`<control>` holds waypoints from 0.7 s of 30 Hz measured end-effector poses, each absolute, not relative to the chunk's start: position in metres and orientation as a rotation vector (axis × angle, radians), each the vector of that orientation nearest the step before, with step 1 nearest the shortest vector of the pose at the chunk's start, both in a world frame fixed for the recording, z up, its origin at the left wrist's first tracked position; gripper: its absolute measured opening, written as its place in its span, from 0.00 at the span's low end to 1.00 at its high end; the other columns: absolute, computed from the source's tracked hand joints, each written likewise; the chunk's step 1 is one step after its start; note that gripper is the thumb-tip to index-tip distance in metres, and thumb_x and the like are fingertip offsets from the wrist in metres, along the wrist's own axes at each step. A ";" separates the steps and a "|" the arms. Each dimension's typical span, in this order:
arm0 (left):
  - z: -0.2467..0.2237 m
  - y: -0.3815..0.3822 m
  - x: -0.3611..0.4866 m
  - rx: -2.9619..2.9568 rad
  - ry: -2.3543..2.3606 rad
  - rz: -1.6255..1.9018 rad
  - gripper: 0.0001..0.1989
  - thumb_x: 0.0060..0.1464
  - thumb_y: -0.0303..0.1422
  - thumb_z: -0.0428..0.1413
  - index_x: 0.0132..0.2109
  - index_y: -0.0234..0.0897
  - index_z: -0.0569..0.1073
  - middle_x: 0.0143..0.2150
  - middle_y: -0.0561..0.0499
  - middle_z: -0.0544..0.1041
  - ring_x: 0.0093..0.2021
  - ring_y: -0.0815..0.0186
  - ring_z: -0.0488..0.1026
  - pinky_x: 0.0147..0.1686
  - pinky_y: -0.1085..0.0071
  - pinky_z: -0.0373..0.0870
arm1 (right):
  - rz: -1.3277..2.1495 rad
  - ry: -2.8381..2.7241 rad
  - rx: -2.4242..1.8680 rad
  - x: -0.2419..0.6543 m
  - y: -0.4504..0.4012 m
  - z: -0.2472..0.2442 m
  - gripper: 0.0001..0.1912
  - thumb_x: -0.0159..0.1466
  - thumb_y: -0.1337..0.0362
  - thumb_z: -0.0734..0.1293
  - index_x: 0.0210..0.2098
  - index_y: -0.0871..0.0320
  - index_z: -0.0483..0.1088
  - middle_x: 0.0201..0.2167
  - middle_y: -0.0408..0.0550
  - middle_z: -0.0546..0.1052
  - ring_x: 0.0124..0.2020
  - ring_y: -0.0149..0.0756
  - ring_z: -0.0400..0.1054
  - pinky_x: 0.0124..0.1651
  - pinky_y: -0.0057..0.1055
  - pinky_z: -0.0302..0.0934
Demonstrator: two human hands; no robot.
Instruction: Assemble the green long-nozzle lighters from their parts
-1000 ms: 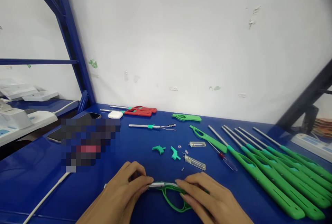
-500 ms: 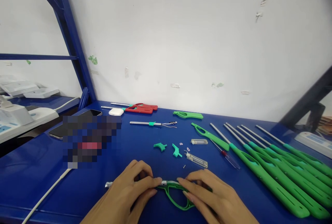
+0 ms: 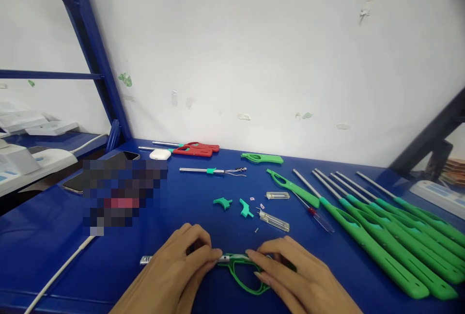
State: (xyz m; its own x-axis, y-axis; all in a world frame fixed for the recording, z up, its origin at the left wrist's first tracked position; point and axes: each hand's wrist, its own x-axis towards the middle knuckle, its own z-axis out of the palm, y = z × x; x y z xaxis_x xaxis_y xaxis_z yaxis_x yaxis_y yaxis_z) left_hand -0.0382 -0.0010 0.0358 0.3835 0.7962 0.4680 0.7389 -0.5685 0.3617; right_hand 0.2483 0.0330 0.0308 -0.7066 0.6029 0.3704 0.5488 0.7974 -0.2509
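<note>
My left hand is closed, thumb and fingers pinching the metal tube of a lighter, whose slotted tip sticks out to the left. The tube's inner end lies at the neck of a green lighter handle half with a looped trigger opening. My right hand grips that handle half, its fingertips near a thin pale strand along the upper edge. Beyond my hands lie two teal triggers, two clear fuel tanks, a small screw and a screwdriver with a see-through handle.
Several long green lighters fan out at the right. Two green handle pieces, a tube with wires, red lighters and a white case lie farther back. A phone and white cable are left.
The whole view has shifted slightly. My left hand and the tube have slid a little left, and more of the tube's tip shows. My right hand keeps its hold on the handle half.
</note>
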 end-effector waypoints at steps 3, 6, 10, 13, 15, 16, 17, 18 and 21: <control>0.037 0.000 -0.038 2.530 1.404 0.939 0.16 0.73 0.25 0.49 0.48 0.45 0.80 0.43 0.53 0.78 0.38 0.69 0.80 0.42 0.78 0.78 | 0.197 -2.523 -0.869 0.247 0.031 0.032 0.18 0.81 0.63 0.61 0.65 0.50 0.76 0.50 0.51 0.82 0.43 0.39 0.80 0.48 0.30 0.78; 0.036 0.001 -0.038 2.567 1.382 0.968 0.16 0.73 0.25 0.49 0.48 0.45 0.80 0.41 0.54 0.79 0.37 0.70 0.79 0.38 0.80 0.77 | 0.231 -2.496 -0.873 0.247 0.030 0.032 0.18 0.81 0.64 0.61 0.64 0.50 0.77 0.48 0.50 0.82 0.42 0.38 0.80 0.46 0.30 0.78; 0.030 0.000 -0.039 2.682 1.387 1.000 0.14 0.73 0.29 0.50 0.52 0.44 0.81 0.41 0.52 0.80 0.37 0.68 0.80 0.40 0.76 0.79 | 0.255 -2.464 -0.856 0.246 0.030 0.034 0.17 0.81 0.63 0.61 0.62 0.51 0.78 0.47 0.50 0.82 0.42 0.38 0.81 0.46 0.29 0.79; 0.029 -0.001 -0.039 2.716 1.397 0.986 0.14 0.74 0.31 0.51 0.52 0.45 0.82 0.42 0.52 0.81 0.38 0.67 0.81 0.40 0.75 0.79 | 0.240 -2.408 -0.846 0.246 0.031 0.038 0.16 0.81 0.60 0.62 0.62 0.50 0.77 0.49 0.50 0.83 0.44 0.37 0.83 0.48 0.26 0.78; 0.030 -0.001 -0.039 2.696 1.397 0.974 0.15 0.73 0.28 0.51 0.52 0.47 0.82 0.42 0.53 0.80 0.38 0.68 0.81 0.37 0.79 0.77 | 0.244 -2.354 -0.830 0.248 0.031 0.042 0.15 0.81 0.58 0.63 0.60 0.50 0.77 0.49 0.49 0.83 0.44 0.35 0.83 0.48 0.23 0.78; 0.031 0.000 -0.040 2.676 1.403 0.957 0.17 0.73 0.26 0.51 0.53 0.48 0.82 0.42 0.54 0.80 0.38 0.69 0.80 0.36 0.80 0.76 | 0.248 -2.329 -0.823 0.250 0.030 0.044 0.13 0.81 0.57 0.64 0.60 0.49 0.77 0.48 0.47 0.83 0.43 0.33 0.84 0.48 0.21 0.77; 0.032 0.000 -0.040 2.651 1.412 0.945 0.17 0.73 0.25 0.50 0.52 0.48 0.82 0.42 0.54 0.80 0.38 0.70 0.80 0.36 0.80 0.76 | 0.252 -2.308 -0.819 0.253 0.029 0.045 0.13 0.80 0.57 0.65 0.59 0.48 0.76 0.47 0.46 0.84 0.42 0.32 0.84 0.48 0.20 0.77; 0.032 0.001 -0.041 2.623 1.427 0.923 0.18 0.74 0.25 0.50 0.52 0.49 0.82 0.43 0.55 0.80 0.38 0.71 0.80 0.38 0.80 0.76 | 0.255 -2.291 -0.824 0.256 0.028 0.045 0.12 0.80 0.58 0.66 0.59 0.47 0.76 0.46 0.44 0.84 0.42 0.32 0.84 0.48 0.20 0.76; 0.030 0.002 -0.044 2.574 1.432 0.879 0.16 0.75 0.28 0.51 0.52 0.51 0.82 0.45 0.55 0.80 0.40 0.69 0.81 0.42 0.77 0.77 | 0.262 -2.280 -0.887 0.268 0.026 0.043 0.10 0.77 0.60 0.70 0.57 0.46 0.76 0.44 0.41 0.84 0.42 0.32 0.83 0.48 0.19 0.76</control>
State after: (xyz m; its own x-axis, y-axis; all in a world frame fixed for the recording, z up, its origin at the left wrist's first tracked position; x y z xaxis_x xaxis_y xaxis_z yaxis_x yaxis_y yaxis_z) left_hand -0.0438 0.0022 0.0300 0.4029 0.7987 0.4469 0.7601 -0.5640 0.3226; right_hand 0.2682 0.0257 0.0431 -0.5461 0.6606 0.5152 0.5264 0.7490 -0.4023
